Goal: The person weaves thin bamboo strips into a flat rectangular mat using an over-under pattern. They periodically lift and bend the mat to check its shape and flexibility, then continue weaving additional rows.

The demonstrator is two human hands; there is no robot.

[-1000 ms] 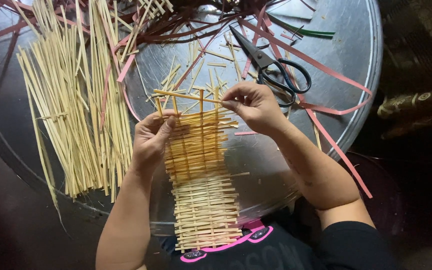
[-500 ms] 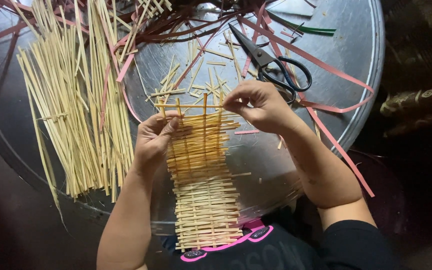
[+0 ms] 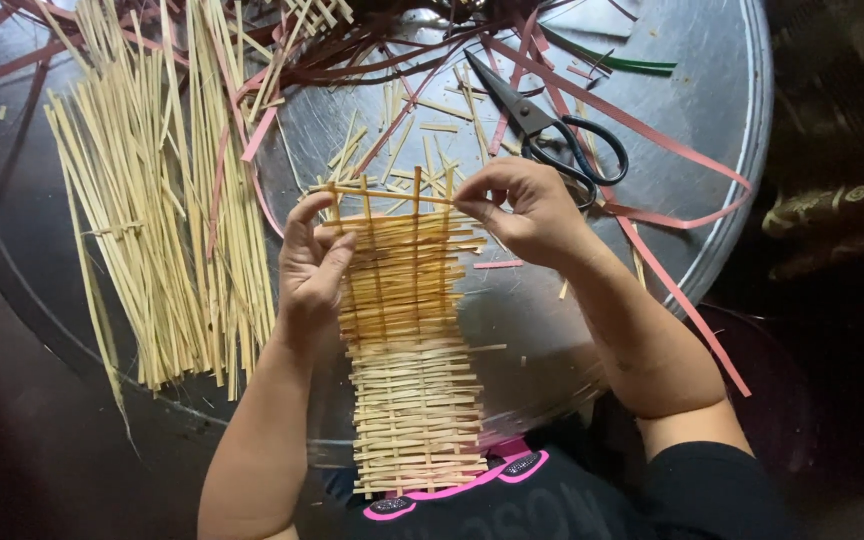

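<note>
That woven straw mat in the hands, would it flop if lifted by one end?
The mat probably bends rather than flops: its flat strips interlock tightly. It looks light, being thin and open at the top. Loose upright ends near the right hand suggest the top rows might slip out if tugged.

So we've got the woven strip mat [image 3: 412, 340] sitting in the middle of the round metal tray [image 3: 722, 130], running from our lap up between both hands. Left hand [image 3: 310, 262] is on its left edge, right hand [image 3: 527, 210] at the top right, pinching a loose strip [image 3: 382, 191] laid across the top. Bundle of strips [image 3: 157, 220] lies off to the left, scissors [image 3: 552, 130] just behind the right hand.
</note>
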